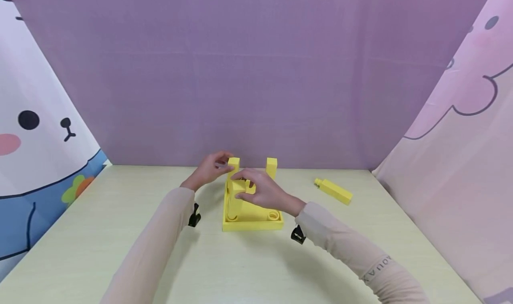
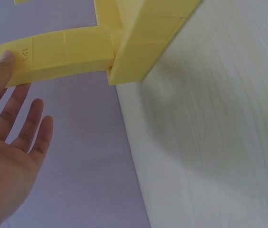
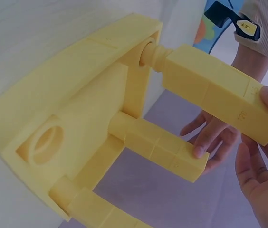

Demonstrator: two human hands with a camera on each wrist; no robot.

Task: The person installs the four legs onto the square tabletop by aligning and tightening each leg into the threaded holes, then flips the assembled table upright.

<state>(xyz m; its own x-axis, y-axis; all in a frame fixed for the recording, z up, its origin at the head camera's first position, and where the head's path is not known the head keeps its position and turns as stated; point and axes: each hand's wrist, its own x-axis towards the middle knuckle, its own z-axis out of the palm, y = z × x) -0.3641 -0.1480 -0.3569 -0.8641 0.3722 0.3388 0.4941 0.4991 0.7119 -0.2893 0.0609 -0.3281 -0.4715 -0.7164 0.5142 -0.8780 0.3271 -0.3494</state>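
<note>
A yellow square tabletop (image 1: 252,226) lies upside down on the table, with a raised rim and round corner sockets. My left hand (image 1: 209,168) pinches the upper end of the back-left leg (image 2: 53,52), thumb on one face, which stands in its socket. The fingers and thumb of my right hand (image 1: 264,190) grip the top of the front-left leg (image 3: 210,85). That leg's threaded end is at the socket, some thread showing, and it tilts slightly. Another leg (image 1: 271,166) stands at the back right. The front-right socket (image 3: 48,142) holds no leg.
A loose yellow leg (image 1: 335,192) lies on the pale table to the right, threaded end toward the back left. A purple cloth (image 1: 248,72) hangs behind the table's back edge. Patterned cloths (image 1: 44,161) flank both sides.
</note>
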